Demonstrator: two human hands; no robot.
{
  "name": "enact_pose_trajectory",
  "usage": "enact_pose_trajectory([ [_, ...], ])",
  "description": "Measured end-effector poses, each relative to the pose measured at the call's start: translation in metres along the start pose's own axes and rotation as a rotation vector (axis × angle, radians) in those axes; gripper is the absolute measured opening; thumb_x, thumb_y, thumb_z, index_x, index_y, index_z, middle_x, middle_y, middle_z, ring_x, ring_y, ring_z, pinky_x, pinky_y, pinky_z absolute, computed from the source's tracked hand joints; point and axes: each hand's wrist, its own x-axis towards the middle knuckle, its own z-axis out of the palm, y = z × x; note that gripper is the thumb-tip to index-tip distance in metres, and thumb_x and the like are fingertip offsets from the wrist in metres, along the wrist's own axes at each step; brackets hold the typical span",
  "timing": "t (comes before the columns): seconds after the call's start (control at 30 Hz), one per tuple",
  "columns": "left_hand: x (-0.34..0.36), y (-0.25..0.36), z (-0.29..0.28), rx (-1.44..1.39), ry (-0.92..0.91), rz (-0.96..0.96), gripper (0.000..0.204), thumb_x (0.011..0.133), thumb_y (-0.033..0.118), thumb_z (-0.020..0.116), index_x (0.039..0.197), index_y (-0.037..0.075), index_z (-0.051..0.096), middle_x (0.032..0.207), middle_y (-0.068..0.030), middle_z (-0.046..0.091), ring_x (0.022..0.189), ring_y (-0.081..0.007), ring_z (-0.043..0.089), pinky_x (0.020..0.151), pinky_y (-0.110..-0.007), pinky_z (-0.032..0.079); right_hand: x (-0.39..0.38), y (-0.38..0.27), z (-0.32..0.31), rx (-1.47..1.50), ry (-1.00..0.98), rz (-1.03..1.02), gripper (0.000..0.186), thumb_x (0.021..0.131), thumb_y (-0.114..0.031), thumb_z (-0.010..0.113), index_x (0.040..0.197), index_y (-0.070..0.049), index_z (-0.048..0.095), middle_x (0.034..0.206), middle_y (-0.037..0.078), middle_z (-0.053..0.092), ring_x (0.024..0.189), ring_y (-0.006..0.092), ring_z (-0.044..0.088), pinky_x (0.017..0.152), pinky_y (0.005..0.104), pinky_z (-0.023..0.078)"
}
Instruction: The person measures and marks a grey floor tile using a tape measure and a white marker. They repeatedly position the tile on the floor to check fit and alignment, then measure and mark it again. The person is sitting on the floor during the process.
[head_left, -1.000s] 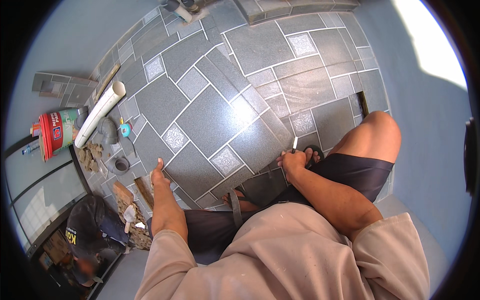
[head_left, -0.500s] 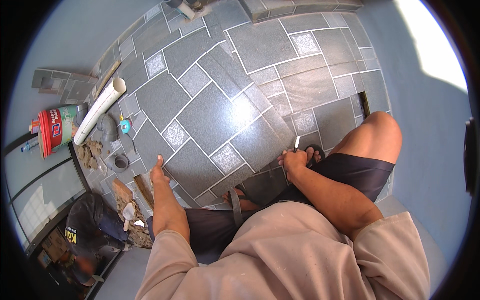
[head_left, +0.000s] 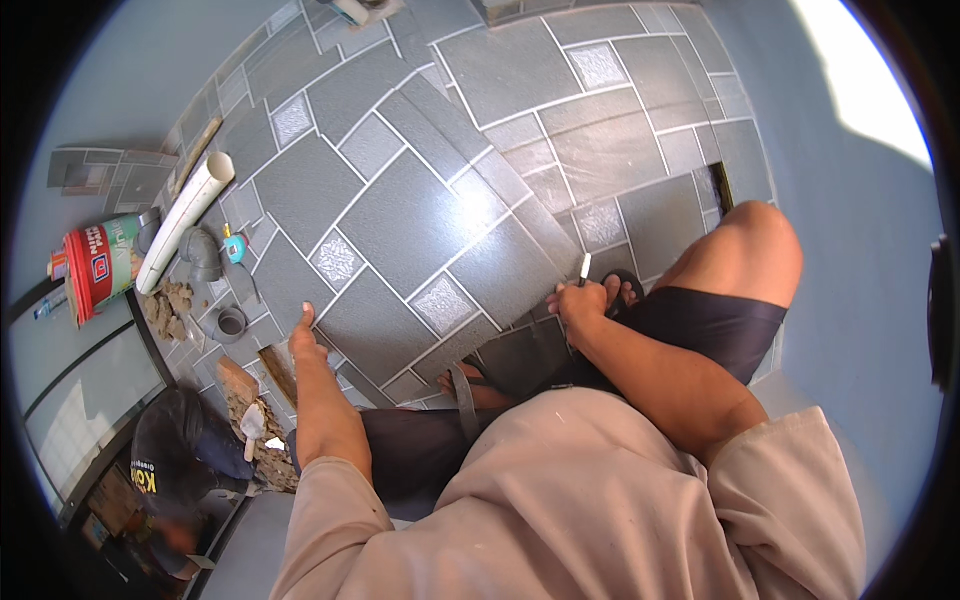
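Observation:
A large grey patterned floor tile (head_left: 390, 255), crossed by pale lines, lies in front of me over the tiled floor. At its left edge is my left hand (head_left: 308, 340), thumb up along the edge and the other fingers mostly hidden. My right hand (head_left: 582, 305) is closed at the tile's near right corner. A marker pen (head_left: 585, 268) with a white end sticks up out of that fist. Whether the right fingers also grip the tile is hard to see. My sandalled feet are close to the near edge.
On the left are a white pipe (head_left: 185, 222), a grey elbow fitting (head_left: 203, 255), a tape measure (head_left: 235, 245), a red paint bucket (head_left: 100, 268) and a trowel (head_left: 252, 430) on rubble. Another person (head_left: 185, 440) bends at lower left. A rectangular floor hole (head_left: 720, 188) lies by my right knee.
The whole view has shifted a little, so the floor and objects sit further left and up. Both hands stay at the tile's edges. The marker pen tilts slightly more to the left.

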Motion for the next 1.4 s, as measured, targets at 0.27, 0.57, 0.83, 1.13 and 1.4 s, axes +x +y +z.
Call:
enact_pose_trajectory([
  [0.27,0.014,0.000,0.000,-0.007,-0.041,-0.041,0.088,0.080,0.036,0.090,0.143,-0.011,0.050,0.146,-0.0205,0.057,0.130,-0.0373,0.056,0.115,-0.052,0.040,-0.005,-0.004,0.003,0.063,0.028,0.023,0.007,0.099,-0.007,0.062,0.100,-0.002,0.057,0.078,0.013,0.069,0.058,0.0183,0.061,0.054,0.0304,0.046],
  [0.57,0.015,-0.002,-0.005,-0.058,-0.105,-0.049,0.086,0.082,0.035,0.089,0.144,-0.010,0.049,0.147,-0.0224,0.055,0.132,-0.0379,0.055,0.116,-0.052,0.040,-0.010,-0.003,0.002,0.050,0.028,-0.013,0.007,0.099,-0.006,0.062,0.097,-0.002,0.055,0.077,0.012,0.068,0.057,0.0183,0.058,0.055,0.0322,0.046],
  [0.83,0.028,-0.007,-0.009,-0.079,-0.209,-0.085,0.093,0.078,0.035,0.091,0.147,-0.008,0.046,0.152,-0.0222,0.051,0.137,-0.0387,0.050,0.118,-0.055,0.035,0.003,0.007,0.000,0.076,0.025,-0.012,0.007,0.099,-0.005,0.062,0.097,-0.002,0.055,0.077,0.013,0.068,0.058,0.0190,0.060,0.054,0.0318,0.046],
  [1.13,0.009,-0.004,0.002,-0.082,-0.127,-0.020,0.088,0.083,0.031,0.088,0.148,-0.010,0.044,0.154,-0.0228,0.048,0.143,-0.0377,0.043,0.124,-0.054,0.023,-0.005,-0.002,0.000,0.072,0.079,-0.044,0.007,0.097,-0.003,0.064,0.092,0.001,0.061,0.074,0.013,0.069,0.054,0.0187,0.062,0.047,0.0320,0.045],
  [1.4,0.010,-0.001,-0.001,-0.080,-0.042,-0.078,0.084,0.083,0.030,0.088,0.144,-0.011,0.048,0.151,-0.0225,0.051,0.135,-0.0385,0.052,0.117,-0.053,0.037,0.001,0.003,-0.001,0.002,0.023,-0.034,0.009,0.100,-0.008,0.062,0.101,-0.003,0.055,0.076,0.013,0.069,0.056,0.0195,0.061,0.050,0.0320,0.046],
])
